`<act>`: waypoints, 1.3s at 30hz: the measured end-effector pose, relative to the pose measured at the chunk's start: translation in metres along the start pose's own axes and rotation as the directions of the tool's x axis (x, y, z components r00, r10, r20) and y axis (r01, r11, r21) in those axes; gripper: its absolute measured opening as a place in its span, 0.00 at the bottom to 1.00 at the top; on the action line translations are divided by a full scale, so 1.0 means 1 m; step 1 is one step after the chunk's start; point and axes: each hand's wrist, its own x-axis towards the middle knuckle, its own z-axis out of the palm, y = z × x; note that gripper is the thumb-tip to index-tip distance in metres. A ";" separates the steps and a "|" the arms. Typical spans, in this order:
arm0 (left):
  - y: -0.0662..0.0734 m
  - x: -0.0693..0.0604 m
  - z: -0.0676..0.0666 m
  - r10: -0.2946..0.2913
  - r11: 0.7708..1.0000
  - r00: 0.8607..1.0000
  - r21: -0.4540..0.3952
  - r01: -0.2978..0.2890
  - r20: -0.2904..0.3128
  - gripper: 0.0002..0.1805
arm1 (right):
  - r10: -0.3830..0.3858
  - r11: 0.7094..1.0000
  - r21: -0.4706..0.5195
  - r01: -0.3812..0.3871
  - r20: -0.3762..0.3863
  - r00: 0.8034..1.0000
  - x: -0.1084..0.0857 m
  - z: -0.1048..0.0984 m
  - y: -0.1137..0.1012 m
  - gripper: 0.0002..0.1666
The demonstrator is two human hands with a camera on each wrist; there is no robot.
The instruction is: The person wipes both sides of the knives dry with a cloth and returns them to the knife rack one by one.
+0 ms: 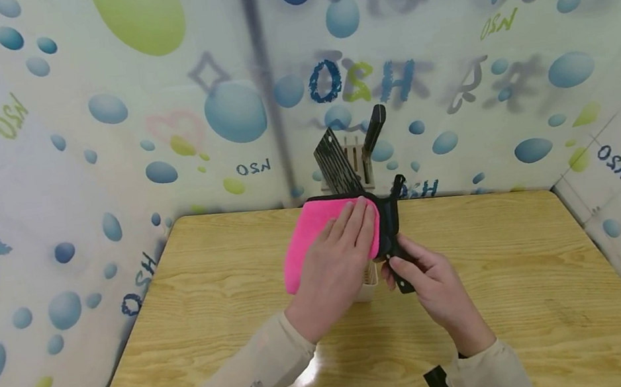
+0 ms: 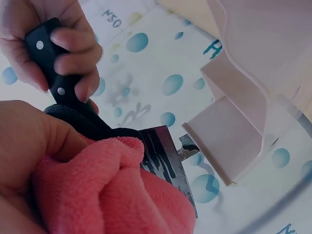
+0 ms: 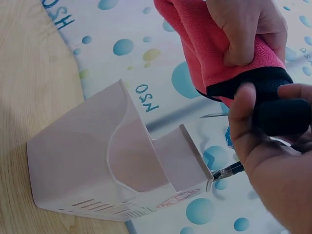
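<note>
My right hand (image 1: 435, 285) grips the black riveted handle (image 2: 51, 63) of a broad kitchen knife. Its dark-streaked blade (image 1: 336, 163) points up and away, toward the back wall. A pink cloth (image 1: 300, 242) with a black edge is folded over the lower blade. With fingers on one face and thumb on the other, my left hand (image 1: 336, 266) pinches the cloth around the blade. Part of the blade is hidden under the cloth. Below both hands a beige knife holder (image 3: 78, 156) stands on the table, mostly covered by them in the head view.
A second black-handled knife (image 1: 375, 130) sticks up from the holder's back part, close behind the blade. The wooden table (image 1: 222, 367) meets printed curtain-like walls (image 1: 153, 110) at its back and sides. A small black square (image 1: 436, 380) is by the right cuff.
</note>
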 end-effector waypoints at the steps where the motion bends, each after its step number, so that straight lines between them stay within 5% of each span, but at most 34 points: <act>1: 0.000 0.000 0.000 -0.003 1.000 1.000 -0.002 0.003 -0.003 0.30 | -0.007 1.000 0.005 0.006 0.015 1.000 0.000 0.000 0.000 0.29; 11: -0.007 0.003 0.004 -0.028 0.999 0.999 -0.025 0.028 -0.016 0.30 | -0.043 0.999 -0.031 0.044 0.024 0.999 -0.001 0.000 0.002 0.27; 28: -0.039 0.009 0.006 -0.097 0.995 0.995 -0.005 0.097 0.008 0.30 | -0.086 0.988 -0.122 0.094 0.066 0.994 -0.006 -0.001 0.001 0.24; 39: -0.061 0.010 0.013 -0.143 0.989 0.988 -0.041 0.140 -0.055 0.29 | -0.143 0.980 -0.124 0.158 0.121 0.982 -0.008 -0.001 0.006 0.25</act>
